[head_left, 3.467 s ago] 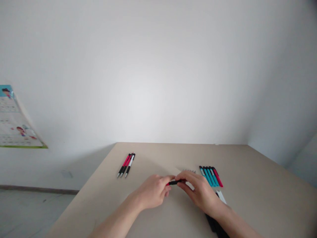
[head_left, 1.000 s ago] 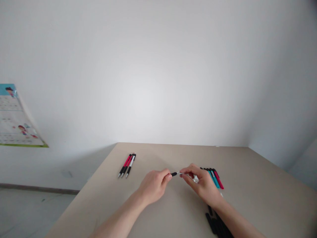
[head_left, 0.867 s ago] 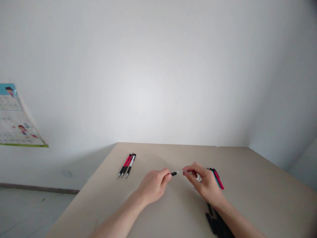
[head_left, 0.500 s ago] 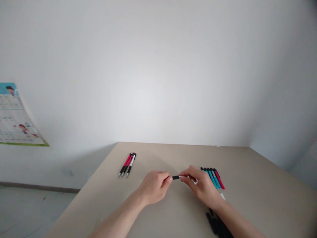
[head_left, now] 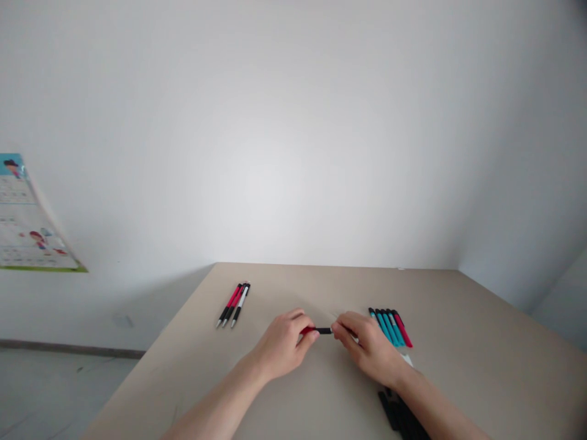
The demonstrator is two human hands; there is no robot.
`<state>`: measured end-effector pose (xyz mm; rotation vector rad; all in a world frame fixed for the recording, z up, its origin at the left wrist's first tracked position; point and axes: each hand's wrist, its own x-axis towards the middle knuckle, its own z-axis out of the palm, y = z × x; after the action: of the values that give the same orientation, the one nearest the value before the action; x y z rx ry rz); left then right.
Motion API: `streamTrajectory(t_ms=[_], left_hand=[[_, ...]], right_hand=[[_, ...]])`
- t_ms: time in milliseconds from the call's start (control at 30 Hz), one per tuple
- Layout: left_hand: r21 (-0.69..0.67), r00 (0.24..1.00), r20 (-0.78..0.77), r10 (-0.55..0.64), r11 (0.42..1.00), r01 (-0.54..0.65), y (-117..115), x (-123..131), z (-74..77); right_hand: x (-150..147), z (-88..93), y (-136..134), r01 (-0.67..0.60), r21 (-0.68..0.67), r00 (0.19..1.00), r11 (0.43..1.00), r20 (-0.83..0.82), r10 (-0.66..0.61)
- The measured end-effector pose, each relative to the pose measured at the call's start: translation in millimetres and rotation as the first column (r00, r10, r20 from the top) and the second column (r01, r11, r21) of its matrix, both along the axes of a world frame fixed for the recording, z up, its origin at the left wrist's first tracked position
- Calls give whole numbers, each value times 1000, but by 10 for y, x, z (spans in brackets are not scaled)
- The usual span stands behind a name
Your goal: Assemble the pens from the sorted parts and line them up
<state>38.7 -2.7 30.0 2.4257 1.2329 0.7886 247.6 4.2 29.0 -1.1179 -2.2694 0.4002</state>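
— What have the hands got there?

— One pen, red barrel with a black grip section, held level just above the table, dead centre. The left hand is pinched round the red end and the right hand is closed on the other end; only a short black stretch shows between the fingertips.

— Tricky thing to hold?

— I'd say not: light, stiff plastic, no bend in it. The smooth barrel could slip, so the black grip looks the surer place to pinch. It's thin, so fingertips rather than the whole fist.

— And the rest of the table?

— Three pens lie together well off past the left hand. A row of blue and red pens sits just beside the right hand, on its far side. Some black pieces lie under the right forearm; I can't make out what they are.
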Motion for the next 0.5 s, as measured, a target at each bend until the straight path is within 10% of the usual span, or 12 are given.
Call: streamTrajectory(t_ms=[500], left_hand=[[-23, 997, 64, -41, 999, 43, -12, 14, 3]], right_hand=[[-40, -52, -15, -46, -71, 999, 996, -14, 45]])
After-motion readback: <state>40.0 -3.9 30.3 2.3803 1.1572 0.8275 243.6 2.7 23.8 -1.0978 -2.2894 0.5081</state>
